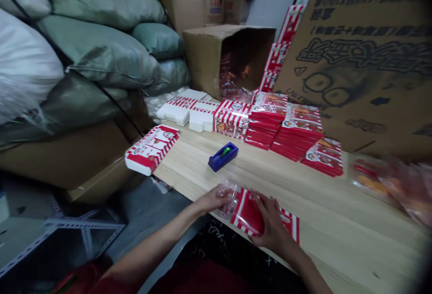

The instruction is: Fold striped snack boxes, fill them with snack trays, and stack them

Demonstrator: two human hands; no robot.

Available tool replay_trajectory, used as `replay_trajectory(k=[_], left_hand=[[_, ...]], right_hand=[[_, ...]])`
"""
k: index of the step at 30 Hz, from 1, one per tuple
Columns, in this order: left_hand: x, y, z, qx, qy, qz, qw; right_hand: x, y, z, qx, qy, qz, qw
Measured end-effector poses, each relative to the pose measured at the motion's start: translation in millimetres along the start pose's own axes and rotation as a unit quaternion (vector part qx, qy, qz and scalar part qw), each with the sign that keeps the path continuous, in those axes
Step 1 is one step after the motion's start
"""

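Observation:
My left hand [213,199] pinches a clear plastic packet [225,198] at the near edge of the light wooden table [337,208]. My right hand [270,220] presses on a flat red-and-white striped carton [251,215], which lies against that packet. Part of the carton is hidden under my fingers. Farther back stand stacks of flat striped cartons [266,125], and a blue tape dispenser [222,156] lies between them and my hands. A larger striped carton [151,149] sits at the table's left end.
Blurred plastic bags of orange-red contents [388,183] lie at the table's right. A cardboard box [222,55] lies on its side behind the stacks. Stuffed sacks [101,46] rise at the left, a large printed carton [357,60] stands at the right, and a slotted metal shelf frame [67,235] sits low left.

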State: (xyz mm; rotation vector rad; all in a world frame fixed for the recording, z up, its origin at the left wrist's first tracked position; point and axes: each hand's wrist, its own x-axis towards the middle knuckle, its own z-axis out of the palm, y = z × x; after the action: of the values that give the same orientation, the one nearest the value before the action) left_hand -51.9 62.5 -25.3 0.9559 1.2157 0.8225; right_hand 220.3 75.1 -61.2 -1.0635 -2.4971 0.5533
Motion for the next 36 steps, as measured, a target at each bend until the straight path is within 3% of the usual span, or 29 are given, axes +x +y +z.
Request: replay_trajectory(k=[2, 6, 10, 14, 16, 18, 20, 23, 25, 28, 31, 36], left_hand=[[-6.1, 6.2, 3.9, 0.049, 0.075, 0.053, 0.995], [-25.7, 30.1, 1.2, 0.200, 0.192, 0.161, 0.947], [-37.1, 54.5, 14.2, 0.258, 0.161, 0.195, 0.932], [-42.9, 72.4, 32.4, 0.369, 0.085, 0.273, 0.884], [-44.7, 75.8, 39.1, 0.366, 0.077, 0.319, 0.871], [-45.5, 75.5, 47.7, 0.313, 0.110, 0.351, 0.875], [-45.4, 73.8, 59.5, 0.225, 0.118, 0.344, 0.904], [-43.3, 74.8, 76.0, 0.100, 0.001, 0.290, 0.952], [-40.0, 78.8, 80.2, 0.076, -0.078, 0.275, 0.955], [-32.8, 86.1, 78.2, 0.090, -0.124, 0.280, 0.948], [-27.9, 92.2, 80.3, 0.052, -0.119, 0.268, 0.955], [-25.7, 101.7, 98.7, 0.005, -0.019, 0.247, 0.969]], right_hand=[[-0.8, 2.7, 1.8, -0.005, 0.029, 0.011, 1.000], [2.7, -14.9, -6.1, -0.003, 0.082, 0.047, 0.996], [7.8, -46.5, -14.5, 0.024, 0.122, 0.055, 0.991], [7.3, -60.8, -19.2, 0.035, 0.184, 0.077, 0.979], [5.5, -64.8, -21.9, 0.045, 0.229, 0.093, 0.968], [4.2, -70.6, -24.1, 0.054, 0.293, 0.119, 0.947], [3.2, -78.0, -25.5, 0.058, 0.366, 0.144, 0.918], [-1.8, -85.9, -30.8, 0.085, 0.434, 0.183, 0.878], [-7.9, -85.7, -40.8, 0.153, 0.445, 0.210, 0.857], [-13.6, -80.0, -64.6, 0.294, 0.424, 0.236, 0.823], [-7.6, -78.1, -85.3, 0.385, 0.409, 0.256, 0.787], [11.9, -88.6, -92.5, 0.467, 0.429, 0.244, 0.734]])
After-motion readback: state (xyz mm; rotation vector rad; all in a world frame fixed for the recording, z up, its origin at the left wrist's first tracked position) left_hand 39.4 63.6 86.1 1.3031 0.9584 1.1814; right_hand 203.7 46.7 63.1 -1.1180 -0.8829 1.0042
